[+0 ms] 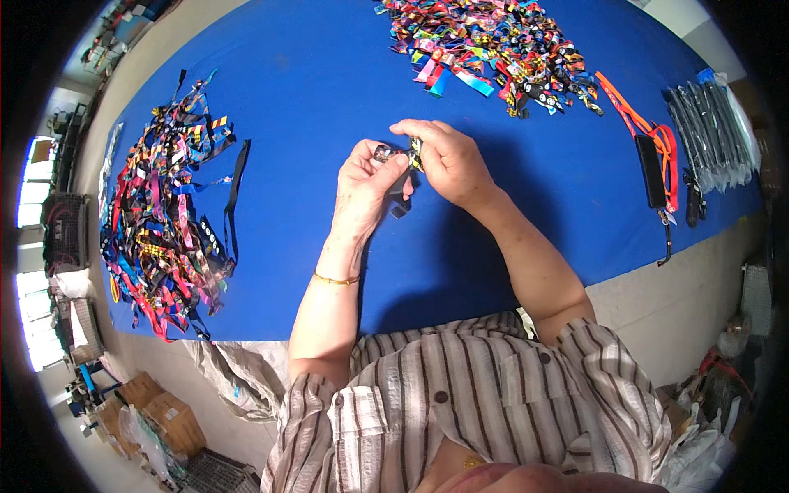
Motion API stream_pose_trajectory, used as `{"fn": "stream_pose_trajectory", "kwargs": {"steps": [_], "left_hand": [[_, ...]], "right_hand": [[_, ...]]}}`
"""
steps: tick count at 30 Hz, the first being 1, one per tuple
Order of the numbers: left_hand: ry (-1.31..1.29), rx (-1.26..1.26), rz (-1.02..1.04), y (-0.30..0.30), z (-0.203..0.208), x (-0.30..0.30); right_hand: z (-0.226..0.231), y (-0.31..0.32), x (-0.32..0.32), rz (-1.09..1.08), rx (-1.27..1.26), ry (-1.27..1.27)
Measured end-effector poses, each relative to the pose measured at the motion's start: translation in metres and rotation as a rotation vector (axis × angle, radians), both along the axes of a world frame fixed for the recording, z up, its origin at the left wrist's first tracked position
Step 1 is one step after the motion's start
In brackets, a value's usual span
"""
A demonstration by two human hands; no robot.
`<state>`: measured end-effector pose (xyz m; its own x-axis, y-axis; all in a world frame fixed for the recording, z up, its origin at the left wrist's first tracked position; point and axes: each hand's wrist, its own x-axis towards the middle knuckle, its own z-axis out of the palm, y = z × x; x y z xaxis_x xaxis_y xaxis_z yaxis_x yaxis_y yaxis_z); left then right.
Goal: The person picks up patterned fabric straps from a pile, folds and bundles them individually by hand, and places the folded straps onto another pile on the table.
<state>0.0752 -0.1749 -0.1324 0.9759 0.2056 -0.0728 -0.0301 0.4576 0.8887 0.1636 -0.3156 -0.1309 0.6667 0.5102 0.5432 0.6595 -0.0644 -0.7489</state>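
Note:
Above the middle of the blue table, my left hand and my right hand meet, with fingers closed in a pinch. Between them is a short printed strap, black and yellow. One dark loop of it sticks out by the left thumb and forefinger, and a dark end shows below the left fingers. My fingers cover most of the strap, so its fastening cannot be made out. Several loose printed straps lie in a long heap on the left. Small looped straps form a dense pile at the far side.
The blue cloth-covered table curves around me. On its right lie an orange lanyard, a black phone-like slab and a stack of grey plastic-wrapped packs. Cardboard boxes stand on the floor at lower left.

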Motion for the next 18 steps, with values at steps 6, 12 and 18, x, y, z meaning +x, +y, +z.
{"fn": "stream_pose_trajectory", "kwargs": {"steps": [6, 12, 18], "left_hand": [[-0.011, -0.072, -0.014, 0.0045, 0.0036, -0.0001], [-0.053, -0.050, -0.009, 0.0030, 0.0013, -0.0009], [-0.030, -0.087, -0.002, -0.0005, 0.0038, 0.0012]], "right_hand": [[-0.0060, -0.0025, 0.0056, -0.029, 0.003, 0.014], [-0.0034, -0.0038, 0.0063, -0.045, 0.020, 0.033], [-0.0023, -0.0047, 0.0037, -0.030, 0.028, 0.034]]}}
